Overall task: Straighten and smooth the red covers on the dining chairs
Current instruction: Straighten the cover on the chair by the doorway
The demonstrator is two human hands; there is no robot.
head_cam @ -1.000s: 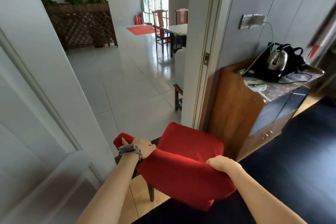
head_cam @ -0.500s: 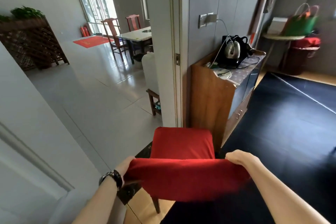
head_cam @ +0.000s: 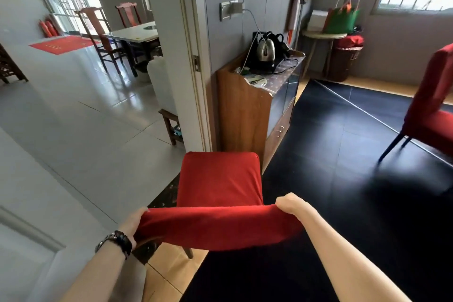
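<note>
Head view. The chair with the red cover (head_cam: 219, 182) stands right in front of the person, its seat facing away from them, toward the door frame (head_cam: 193, 61). The left hand (head_cam: 133, 224), with a wristwatch (head_cam: 114, 243) on its wrist, grips the left end of the cover along the top of the backrest. The right hand (head_cam: 291, 204) grips the right end. Both sets of fingers are folded into the cloth with their tips hidden, and the fabric is pulled taut between them.

Just beyond the chair's front right corner is the side edge of a wooden cabinet (head_cam: 245, 117). To the chair's right lies a broad stretch of dark floor (head_cam: 343, 154), with a second red-covered chair (head_cam: 430, 108) well apart at its far side. To the chair's left, pale tiles run through the doorway, past a low stool (head_cam: 171, 125) beside the frame.

On the cabinet stand a metal kettle (head_cam: 266, 48) and a black bag behind it. Far right of the chair, a green bag (head_cam: 342, 18) sits on a small round table (head_cam: 323, 36); what it holds cannot be seen. Beside that table is a dark basket (head_cam: 344, 62) with a red bundle (head_cam: 349, 40) on top.
</note>
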